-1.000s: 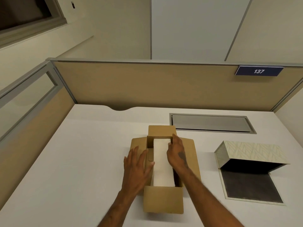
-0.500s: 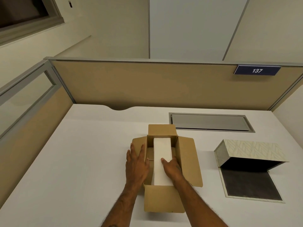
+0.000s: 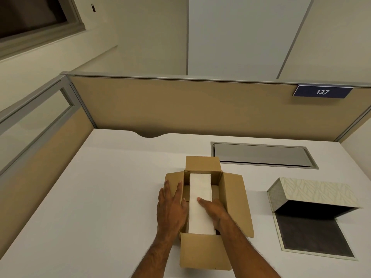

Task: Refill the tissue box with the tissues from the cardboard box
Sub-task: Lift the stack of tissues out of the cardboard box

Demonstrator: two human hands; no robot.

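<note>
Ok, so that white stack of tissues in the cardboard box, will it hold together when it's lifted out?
Probably not by itself: the tissue stack looks long and unwrapped, so it may sag at the ends. It is likely light. The right hand grips only one side; adding the left hand, now on the cardboard box, should help.

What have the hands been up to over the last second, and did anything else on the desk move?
The right hand slid from the far end of the white tissue stack back toward the person and now rests on its near right side. The left hand stayed flat on the left flap of the cardboard box. The stack remains inside, not lifted. The open tissue box has not moved.
</note>
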